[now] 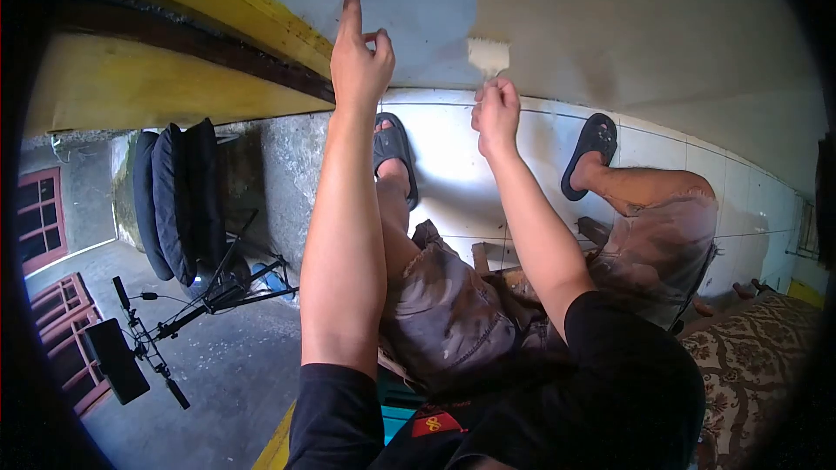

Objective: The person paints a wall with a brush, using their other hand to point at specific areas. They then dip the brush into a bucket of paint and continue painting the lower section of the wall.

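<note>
The right hand [496, 113] pinches one small white-bristled paintbrush [488, 57], bristles against the grey plastered wall [610, 26]. The left hand [359, 61] holds nothing, fingers loosely curled, index finger pointing at the wall's blue-grey patch [418, 0]. Two black sandals [590, 152] rest on white floor tiles [453, 174].

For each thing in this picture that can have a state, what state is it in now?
Left hand: open, fingers pressed on the wall.
Right hand: closed around the paintbrush.
Paintbrush: held, bristles touching the wall.
Wall: partly painted; blue-grey on the left, beige on the right.
Sandals: worn, on the tiled floor.
</note>
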{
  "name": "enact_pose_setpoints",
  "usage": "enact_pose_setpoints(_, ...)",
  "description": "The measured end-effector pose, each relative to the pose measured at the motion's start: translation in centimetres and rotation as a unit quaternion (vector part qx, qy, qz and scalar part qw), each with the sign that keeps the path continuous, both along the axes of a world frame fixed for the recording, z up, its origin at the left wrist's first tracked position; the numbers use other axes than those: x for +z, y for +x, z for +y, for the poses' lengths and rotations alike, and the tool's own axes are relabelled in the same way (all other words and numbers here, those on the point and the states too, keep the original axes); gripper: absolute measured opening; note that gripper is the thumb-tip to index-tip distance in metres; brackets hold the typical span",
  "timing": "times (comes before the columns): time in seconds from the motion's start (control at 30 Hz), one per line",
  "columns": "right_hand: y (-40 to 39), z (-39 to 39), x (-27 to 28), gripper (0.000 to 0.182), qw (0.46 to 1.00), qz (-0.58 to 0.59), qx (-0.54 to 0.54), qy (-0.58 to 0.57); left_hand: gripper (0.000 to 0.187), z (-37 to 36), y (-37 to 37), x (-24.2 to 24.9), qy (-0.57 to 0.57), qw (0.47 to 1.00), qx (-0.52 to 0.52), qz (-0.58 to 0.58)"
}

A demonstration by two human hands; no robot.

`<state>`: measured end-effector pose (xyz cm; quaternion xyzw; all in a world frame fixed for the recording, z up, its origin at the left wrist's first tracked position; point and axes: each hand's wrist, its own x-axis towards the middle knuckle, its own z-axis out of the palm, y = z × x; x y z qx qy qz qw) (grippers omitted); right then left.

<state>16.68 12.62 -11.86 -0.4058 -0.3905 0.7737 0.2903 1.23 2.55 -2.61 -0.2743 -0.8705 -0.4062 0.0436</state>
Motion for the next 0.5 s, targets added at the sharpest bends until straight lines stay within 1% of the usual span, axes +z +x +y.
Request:
enact_pose_setpoints(0.03, 0.5, -0.1, 0.8, 0.008, 0.999, 0.033, 0.004, -0.006, 0.065, 0.1, -0.1, 0.0, 0.007, 1.0, -0.001, 0.005)
enact_pose_setpoints(0.07, 1.1, -0.6, 0.7, 0.008, 1.0, 0.029, 0.006, -0.009, 0.065, 0.2, 0.0, 0.0, 0.014, 1.0, -0.002, 0.01)
enact_pose_setpoints(0.13, 1.9, -1.4, 0.8, 0.007, 0.997, 0.054, 0.019, 0.054, 0.064, 0.3, 0.0, 0.0, 0.022, 1.0, -0.003, -0.002)
enact_pose_setpoints(0.17, 2.4, -1.7, -0.5, 0.007, 0.989, 0.079, 0.014, 0.123, 0.064, 0.3, 0.1, 0.2, 0.019, 1.0, -0.004, 0.003)
enact_pose_setpoints(0.2, 2.1, -1.6, -0.5, 0.007, 0.989, 0.081, 0.018, 0.124, 0.064, 0.3, 0.0, 0.3, 0.017, 1.0, -0.005, 0.01)
enact_pose_setpoints(0.27, 2.0, -1.7, -0.8, 0.009, 0.977, 0.132, -0.009, 0.166, 0.064, 0.4, 0.0, 0.3, 0.017, 1.0, 0.001, 0.016)
enact_pose_setpoints(0.3, 1.6, -1.2, -1.7, 0.01, 0.975, 0.148, -0.002, 0.169, 0.064, 0.3, 0.2, 0.2, 0.019, 1.0, 0.001, 0.019)
enact_pose_setpoints(0.33, 1.1, -0.7, -2.6, 0.01, 0.976, 0.145, 0.0, 0.165, 0.064, 0.4, 0.2, 0.1, 0.015, 1.0, 0.003, 0.015)
enact_pose_setpoints(0.4, -0.2, 0.4, -4.5, 0.01, 0.964, 0.116, 0.007, 0.239, 0.064, 0.5, 0.2, -0.1, 0.033, 0.999, -0.004, 0.02)
enact_pose_setpoints(0.47, -0.4, 1.0, -8.2, 0.01, 0.965, 0.117, 0.002, 0.234, 0.064, 0.4, 0.1, -0.4, 0.032, 0.999, 0.002, 0.033)
enact_pose_setpoints(0.5, -0.3, 1.1, -10.1, 0.011, 0.973, 0.085, -0.002, 0.214, 0.064, 0.4, 0.0, -0.5, 0.034, 0.998, 0.006, 0.049)
